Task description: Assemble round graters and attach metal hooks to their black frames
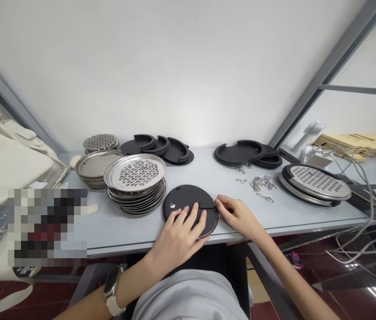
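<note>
Flat on the table's front part lies a round black disc point(184, 195) with a small hole at its left. My left hand point(179, 229) rests on top of it, palm down, fingers spread. At the disc's right edge my right hand point(236, 215) pinches a small metal clip point(214, 203). Left of the disc stands a stack of round metal plates point(136, 195) with a grater plate point(139, 173) on top. Several loose metal clips point(263, 183) lie to the right, behind my right hand.
Black ring-shaped holders point(241, 153) lie along the wall, with more point(176, 151) to the left. Metal plates point(99, 164) stand at the back left. Another grater stack point(319, 182) sits at the right, near white cables point(371, 195). Cloth bags point(8, 155) are at the far left.
</note>
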`<act>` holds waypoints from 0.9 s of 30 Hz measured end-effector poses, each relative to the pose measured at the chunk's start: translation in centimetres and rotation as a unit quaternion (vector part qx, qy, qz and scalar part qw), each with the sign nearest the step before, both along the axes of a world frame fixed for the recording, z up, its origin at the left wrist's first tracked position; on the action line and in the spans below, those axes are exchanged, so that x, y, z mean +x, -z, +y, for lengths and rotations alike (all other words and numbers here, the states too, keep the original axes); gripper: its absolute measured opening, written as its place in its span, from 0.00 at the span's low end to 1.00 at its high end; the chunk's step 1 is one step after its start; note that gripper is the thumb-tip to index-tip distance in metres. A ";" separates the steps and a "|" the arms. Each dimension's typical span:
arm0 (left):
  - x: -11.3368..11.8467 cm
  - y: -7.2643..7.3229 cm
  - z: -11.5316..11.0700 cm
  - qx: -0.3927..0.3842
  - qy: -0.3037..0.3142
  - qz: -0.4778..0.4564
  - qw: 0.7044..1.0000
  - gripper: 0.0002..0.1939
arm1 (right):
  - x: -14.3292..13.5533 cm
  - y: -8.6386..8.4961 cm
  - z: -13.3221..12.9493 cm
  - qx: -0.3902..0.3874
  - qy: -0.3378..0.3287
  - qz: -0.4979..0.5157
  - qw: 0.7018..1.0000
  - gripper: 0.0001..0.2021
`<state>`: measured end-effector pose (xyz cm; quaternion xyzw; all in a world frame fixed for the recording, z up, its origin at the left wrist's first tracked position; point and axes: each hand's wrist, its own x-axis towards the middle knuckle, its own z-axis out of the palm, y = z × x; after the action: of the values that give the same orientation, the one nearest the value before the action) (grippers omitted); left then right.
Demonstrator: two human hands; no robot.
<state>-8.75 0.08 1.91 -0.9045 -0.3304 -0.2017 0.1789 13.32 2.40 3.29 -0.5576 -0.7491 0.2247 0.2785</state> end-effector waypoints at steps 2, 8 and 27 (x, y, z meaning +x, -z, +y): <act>0.0 0.0 0.0 -0.001 -0.001 0.002 1.000 0.25 | 0.0 0.0 0.0 0.001 -0.001 -0.004 1.000 0.17; 0.0 0.0 -0.1 0.001 0.001 0.004 1.000 0.25 | 0.0 0.1 0.0 0.008 0.000 -0.023 1.000 0.17; -0.1 0.2 0.0 0.005 -0.001 0.000 1.000 0.25 | 0.0 0.4 -0.1 0.023 0.004 -0.054 0.998 0.18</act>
<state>-8.83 0.05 1.73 -0.9030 -0.3308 -0.2035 0.1837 13.34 2.33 2.87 -0.5650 -0.7658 0.1764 0.2514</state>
